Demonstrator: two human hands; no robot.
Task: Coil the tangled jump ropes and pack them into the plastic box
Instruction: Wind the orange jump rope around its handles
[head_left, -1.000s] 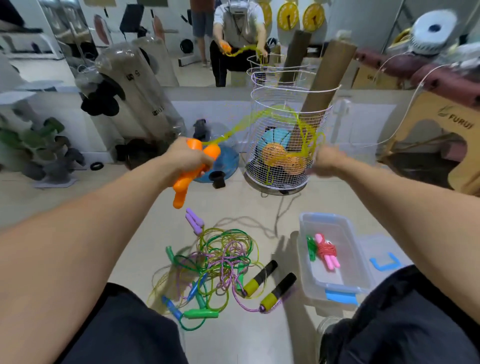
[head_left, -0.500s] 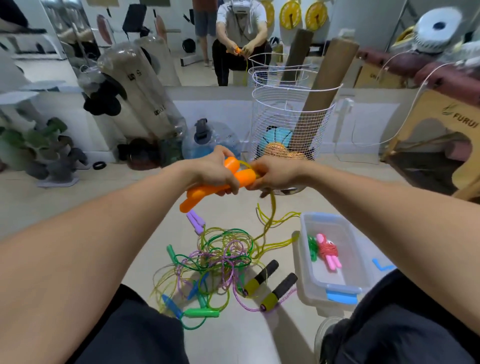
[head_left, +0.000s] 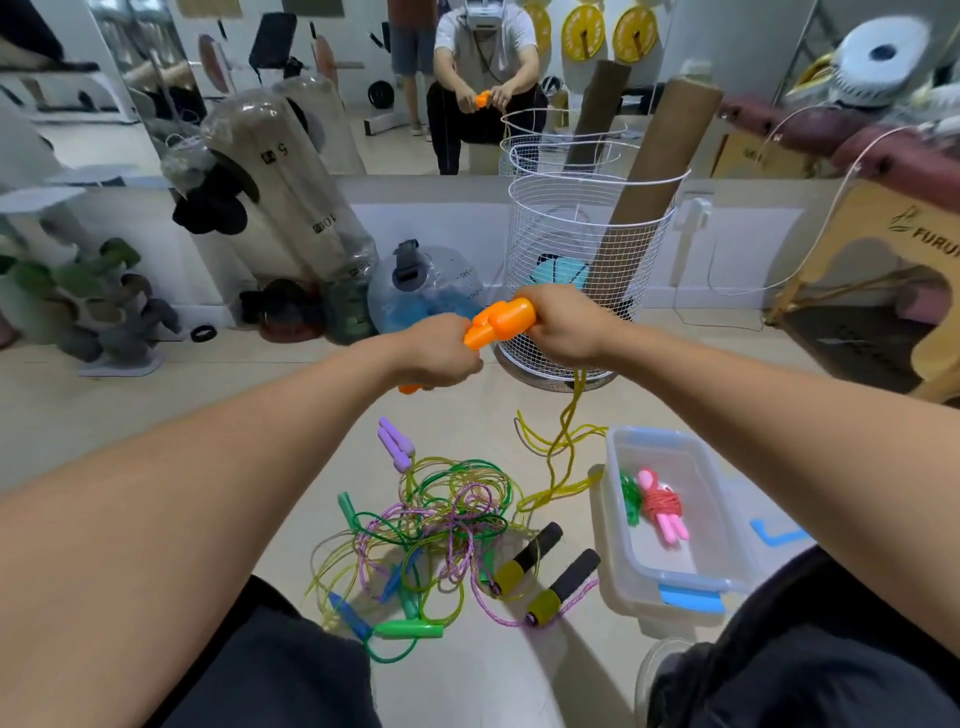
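Both hands — left hand (head_left: 441, 351), right hand (head_left: 563, 332) — clenched the orange handles (head_left: 500, 323), yellow rope (head_left: 563, 441) dangling uncoiled; winding it looked next, then the plastic box (head_left: 719, 525).

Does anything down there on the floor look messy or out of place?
Yes. A tangle of jump ropes lies heaped on the floor left of the plastic box, cords of several colours knotted through each other. The yellow cord trails loose from the orange handles both hands hold. Only one coiled pink-handled rope lies neatly in the box.
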